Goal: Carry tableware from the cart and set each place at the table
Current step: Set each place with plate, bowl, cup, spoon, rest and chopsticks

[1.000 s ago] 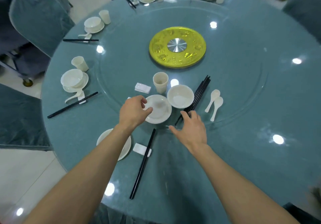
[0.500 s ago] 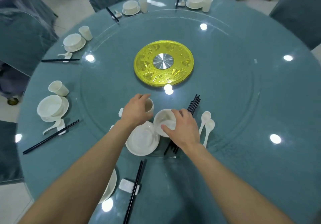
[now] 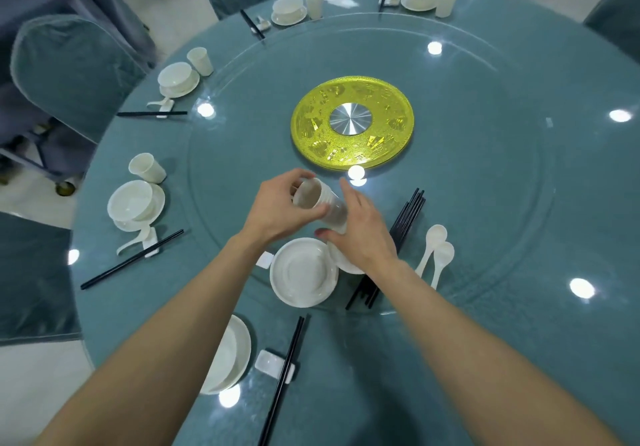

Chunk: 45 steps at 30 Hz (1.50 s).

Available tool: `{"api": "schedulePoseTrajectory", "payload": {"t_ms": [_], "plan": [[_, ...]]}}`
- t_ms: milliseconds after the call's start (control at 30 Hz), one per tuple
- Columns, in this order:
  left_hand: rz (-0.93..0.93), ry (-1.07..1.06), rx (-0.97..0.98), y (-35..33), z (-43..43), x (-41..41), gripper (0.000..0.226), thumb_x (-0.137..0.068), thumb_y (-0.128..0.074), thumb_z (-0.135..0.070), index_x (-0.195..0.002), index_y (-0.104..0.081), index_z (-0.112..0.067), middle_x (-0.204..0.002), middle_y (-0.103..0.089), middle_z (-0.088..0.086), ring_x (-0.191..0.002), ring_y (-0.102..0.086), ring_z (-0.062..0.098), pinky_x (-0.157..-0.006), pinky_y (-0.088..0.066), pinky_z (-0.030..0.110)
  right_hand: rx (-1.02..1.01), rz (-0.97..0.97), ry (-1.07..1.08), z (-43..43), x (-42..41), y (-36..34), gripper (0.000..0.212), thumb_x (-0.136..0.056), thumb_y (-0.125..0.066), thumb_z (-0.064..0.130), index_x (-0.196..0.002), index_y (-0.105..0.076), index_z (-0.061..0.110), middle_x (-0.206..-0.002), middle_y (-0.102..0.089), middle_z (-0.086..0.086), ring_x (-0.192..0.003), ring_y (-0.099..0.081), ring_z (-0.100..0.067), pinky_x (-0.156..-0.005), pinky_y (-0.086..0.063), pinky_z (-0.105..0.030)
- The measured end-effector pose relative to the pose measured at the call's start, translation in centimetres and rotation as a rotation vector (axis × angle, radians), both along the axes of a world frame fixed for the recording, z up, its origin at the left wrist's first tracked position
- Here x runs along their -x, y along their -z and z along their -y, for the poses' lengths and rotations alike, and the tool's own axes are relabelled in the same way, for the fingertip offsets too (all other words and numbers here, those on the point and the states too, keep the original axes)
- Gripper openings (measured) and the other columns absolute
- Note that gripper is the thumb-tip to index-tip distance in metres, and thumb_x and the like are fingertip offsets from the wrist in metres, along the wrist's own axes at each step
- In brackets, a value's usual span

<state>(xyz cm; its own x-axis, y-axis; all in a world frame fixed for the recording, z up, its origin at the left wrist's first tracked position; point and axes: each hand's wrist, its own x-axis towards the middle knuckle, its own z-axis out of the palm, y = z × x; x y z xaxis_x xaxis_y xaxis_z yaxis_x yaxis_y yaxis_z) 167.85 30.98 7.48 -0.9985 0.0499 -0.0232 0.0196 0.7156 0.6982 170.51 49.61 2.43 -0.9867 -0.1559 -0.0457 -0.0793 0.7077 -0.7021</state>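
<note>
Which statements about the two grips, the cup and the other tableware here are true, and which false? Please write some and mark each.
The left grip and the right grip both hold the white ribbed cup, tilted above the round blue-green table. True.
The round yellow disc with a silver centre lies mid-table. True.
The two white ceramic spoons lie left of the bundle of black chopsticks. False: they lie on its right.
The white round plate before the grips carries a bowl. False: it is bare; a white bowl stands beside it, partly hidden by the right grip.
</note>
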Motion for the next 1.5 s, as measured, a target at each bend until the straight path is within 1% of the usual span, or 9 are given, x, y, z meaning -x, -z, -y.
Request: {"api": "schedulePoseTrajectory", "payload": {"t_ms": [133, 200, 400, 533, 633, 1033, 1200, 1333, 1500], "plan": [[-0.044, 0.001, -0.052, -1.7, 0.0, -0.1, 0.048, -0.071, -0.090, -0.044, -0.116, -0.072, -0.039, -0.099, -0.074, -0.016, -0.091, -0.071, 0.002, -0.085, -0.061, 0.027, 0.056, -0.070, -0.012, 0.0, 0.6, -0.2, 0.065, -0.087, -0.084, 0.032, -0.142, -0.053, 0.020, -0.133, -0.062, -0.001, -0.118, -0.058, -0.024, -0.101, -0.048, -0.042], [-0.065, 0.031, -0.039, -2.4, 0.0, -0.2, 0.048, -0.071, -0.090, -0.045, -0.114, -0.073, -0.038, -0.097, -0.074, -0.015, -0.091, -0.071, 0.004, -0.083, -0.061, 0.027, 0.083, -0.100, -0.011, -0.1, 0.7, -0.5, 0.056, -0.086, -0.085, 0.027, -0.133, -0.056, 0.020, -0.124, -0.063, 0.001, -0.110, -0.058, -0.020, -0.095, -0.050, -0.039], [-0.152, -0.106, -0.096, -2.9, 0.5, 1.0, 0.049, -0.073, -0.089, -0.041, -0.120, -0.078, -0.034, -0.100, -0.076, -0.018, -0.090, -0.070, 0.000, -0.083, -0.060, 0.022, -0.005, -0.079, 0.088, -2.7, 0.6, 0.7, 0.052, -0.087, -0.082, 0.017, -0.131, -0.055, 0.017, -0.125, -0.059, -0.001, -0.115, -0.056, -0.025, -0.097, -0.047, -0.037], [-0.140, -0.035, 0.113, -1.1, 0.8, 2.0, 0.064, -0.068, -0.082, -0.059, -0.128, -0.070, -0.040, -0.114, -0.069, -0.015, -0.102, -0.066, 0.007, -0.091, -0.058, 0.032, -0.021, -0.082, 0.176, -4.4, 0.0, 1.3, 0.057, -0.087, -0.083, 0.018, -0.137, -0.053, 0.015, -0.130, -0.058, -0.001, -0.120, -0.054, -0.023, -0.103, -0.042, -0.033], [-0.067, 0.010, 0.246, 1.5, 0.2, 2.1, 0.070, -0.068, -0.079, -0.062, -0.133, -0.066, -0.039, -0.119, -0.065, -0.011, -0.106, -0.064, 0.014, -0.090, -0.052, 0.033, -0.018, -0.089, 0.189, -5.0, -0.3, 1.5, 0.058, -0.086, -0.083, 0.019, -0.136, -0.054, 0.014, -0.130, -0.059, -0.001, -0.121, -0.053, -0.023, -0.104, -0.041, -0.032], [0.024, 0.078, 0.339, 6.3, -0.5, 1.6, 0.076, -0.075, -0.081, -0.063, -0.144, -0.058, -0.039, -0.125, -0.060, -0.011, -0.113, -0.063, 0.015, -0.089, -0.055, 0.038, -0.025, -0.115, 0.187, -5.8, -0.6, 1.8, 0.059, -0.086, -0.085, 0.021, -0.136, -0.055, 0.011, -0.129, -0.059, -0.002, -0.120, -0.052, -0.022, -0.105, -0.036, -0.025], [0.028, 0.070, 0.306, 4.9, -0.1, 0.8, 0.091, -0.070, -0.080, -0.068, -0.150, -0.051, -0.035, -0.137, -0.057, -0.011, -0.123, -0.059, 0.014, -0.098, -0.054, 0.039, -0.033, -0.123, 0.177, -5.1, -1.4, 1.1, 0.061, -0.085, -0.085, 0.023, -0.137, -0.054, 0.013, -0.130, -0.058, -0.001, -0.123, -0.052, -0.021, -0.106, -0.039, -0.028], [-0.074, 0.045, 0.217, 2.8, 0.4, -1.0, 0.075, -0.077, -0.068, -0.059, -0.144, -0.058, -0.029, -0.135, -0.061, -0.011, -0.122, -0.060, 0.010, -0.103, -0.054, 0.043, -0.011, -0.139, 0.165, -4.3, -2.6, 0.1, 0.059, -0.085, -0.084, 0.022, -0.135, -0.054, 0.015, -0.129, -0.058, 0.000, -0.122, -0.053, -0.022, -0.106, -0.042, -0.031], [-0.094, 0.071, 0.036, 0.1, 0.6, -4.8, 0.061, -0.083, -0.074, -0.063, -0.136, -0.064, -0.035, -0.122, -0.067, -0.020, -0.112, -0.064, 0.001, -0.097, -0.056, 0.036, 0.027, -0.169, 0.115, -1.7, -5.4, -1.3, 0.056, -0.086, -0.083, 0.021, -0.133, -0.055, 0.013, -0.127, -0.059, -0.003, -0.117, -0.055, -0.024, -0.099, -0.044, -0.034]]}}
